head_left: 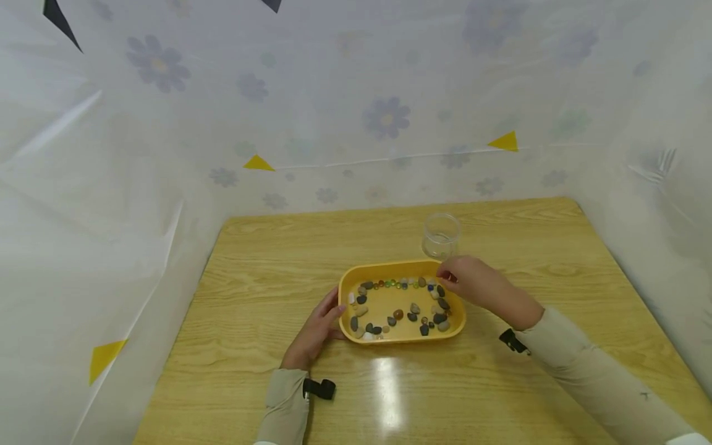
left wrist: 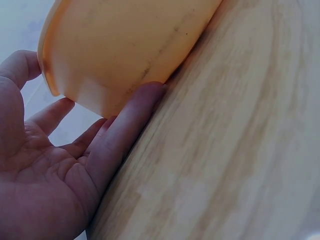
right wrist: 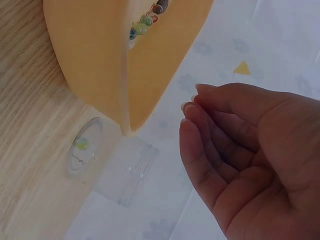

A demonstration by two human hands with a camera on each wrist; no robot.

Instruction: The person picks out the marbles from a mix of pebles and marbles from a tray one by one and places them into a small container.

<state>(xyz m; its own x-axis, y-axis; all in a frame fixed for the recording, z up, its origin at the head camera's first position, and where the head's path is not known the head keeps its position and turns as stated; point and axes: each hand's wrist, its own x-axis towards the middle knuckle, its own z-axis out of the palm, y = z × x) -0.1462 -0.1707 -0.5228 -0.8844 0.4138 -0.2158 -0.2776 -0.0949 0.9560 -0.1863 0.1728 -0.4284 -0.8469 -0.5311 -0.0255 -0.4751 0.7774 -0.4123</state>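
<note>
A yellow tray (head_left: 384, 267) stands on the wooden table, with pebbles (head_left: 439, 318) and glass marbles (head_left: 393, 283) lying in a loose ring inside. More pebbles lie near the middle of its floor. My left hand (head_left: 318, 327) holds the tray's left end, thumb at the rim and other fingers against the outer wall, as the left wrist view shows. Above the tray's back right corner is my right hand (head_left: 470, 281). Its fingers are loosely curled with the tips close together, and no object shows between them in the right wrist view.
Behind the tray's right end stands a clear round jar (head_left: 441, 235), with a greenish marble (right wrist: 81, 143) at its bottom. The wooden table (head_left: 267, 266) is bordered by pale flowered sheeting (head_left: 334, 111) at the back and sides.
</note>
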